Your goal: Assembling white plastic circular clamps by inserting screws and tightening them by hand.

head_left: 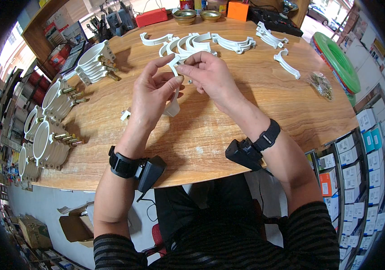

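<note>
A striped sleeve (pixel 310 227) is closest, on the table's (pixel 197 135) near side. Over the table, the left hand (pixel 150 95) pinches a white half ring (pixel 172 108); the right hand (pixel 211 78) pinches at its end, on what I can't tell. The ring looks light, stiff and smooth; its flat ends seem best to hold.

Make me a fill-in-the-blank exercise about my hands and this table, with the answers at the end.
1. The left hand and right hand meet at a narrow plastic piece coloured ____.
2. White plastic ring clamps with brass-coloured bolts stand on the ____ side of the wood-grain table.
3. The clear plastic bag of small brass-coloured parts lies toward the table's ____ side.
Answers: white; left; right.
</note>
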The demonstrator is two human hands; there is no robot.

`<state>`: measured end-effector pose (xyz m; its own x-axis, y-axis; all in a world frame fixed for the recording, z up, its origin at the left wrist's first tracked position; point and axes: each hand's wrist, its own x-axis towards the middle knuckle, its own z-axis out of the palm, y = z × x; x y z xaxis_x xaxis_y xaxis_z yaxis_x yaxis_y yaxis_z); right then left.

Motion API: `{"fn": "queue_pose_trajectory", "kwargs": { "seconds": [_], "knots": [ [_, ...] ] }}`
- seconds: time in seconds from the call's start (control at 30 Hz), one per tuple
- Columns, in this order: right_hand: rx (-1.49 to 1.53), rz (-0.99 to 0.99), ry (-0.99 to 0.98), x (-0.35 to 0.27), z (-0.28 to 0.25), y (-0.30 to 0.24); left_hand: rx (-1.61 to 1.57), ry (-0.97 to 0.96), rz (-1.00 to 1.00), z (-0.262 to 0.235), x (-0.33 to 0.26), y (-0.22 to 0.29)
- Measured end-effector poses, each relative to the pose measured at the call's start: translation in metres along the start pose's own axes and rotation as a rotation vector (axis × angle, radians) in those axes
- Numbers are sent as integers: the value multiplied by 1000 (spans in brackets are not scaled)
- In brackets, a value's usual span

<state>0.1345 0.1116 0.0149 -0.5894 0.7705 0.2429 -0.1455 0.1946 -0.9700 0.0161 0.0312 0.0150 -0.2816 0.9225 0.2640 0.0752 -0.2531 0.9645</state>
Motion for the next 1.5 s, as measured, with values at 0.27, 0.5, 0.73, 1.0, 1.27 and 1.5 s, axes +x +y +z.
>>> {"fn": "queue_pose_trajectory", "kwargs": {
  "seconds": [0.27, 0.5, 0.73, 1.0, 1.27, 1.5],
  "knots": [
    [58, 77, -82, 0, -2, 3, 9, 2, 6, -1, 2, -2],
    [26, 80, -63, 1, -4, 4, 4, 5, -3, -2, 2, -3],
    [74, 50, -25, -2, -1, 0, 10, 6, 1, -3, 3, -5],
    [-36, 53, -42, 0, -1, 1, 26, 3, -9, -4, 3, -5],
    [3, 20, -43, 2, -1, 9, 20, -2, -5, -3, 3, -4],
    [114, 122, -78, -1, -3, 5, 35, -4, -22, -3, 4, -4]
  ]
}}
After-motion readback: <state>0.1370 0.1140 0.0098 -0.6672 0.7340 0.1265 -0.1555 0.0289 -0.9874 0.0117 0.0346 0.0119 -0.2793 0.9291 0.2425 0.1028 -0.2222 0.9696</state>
